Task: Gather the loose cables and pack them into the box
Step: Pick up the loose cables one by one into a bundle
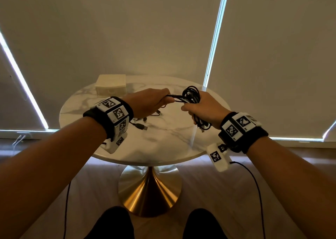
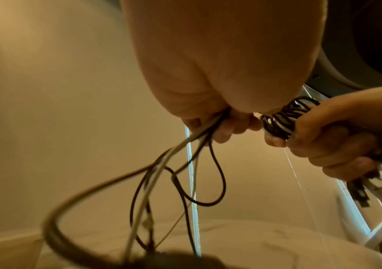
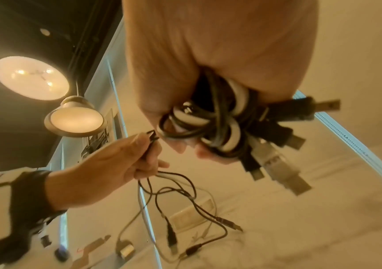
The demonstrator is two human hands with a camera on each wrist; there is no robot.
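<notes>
My right hand grips a coiled bundle of black and white cables above the round marble table; in the right wrist view the bundle fills the fist and several USB plugs stick out below it. My left hand pinches the loose strands that run from the bundle. Those strands hang down from the left fingers toward the tabletop, their plug ends trailing on it. A pale closed box stands at the table's far left.
A USB plug lies on the marble below my left wrist. Drawn blinds hang behind the table. The table's gold pedestal stands in front of my knees. A lit lamp shows in the right wrist view.
</notes>
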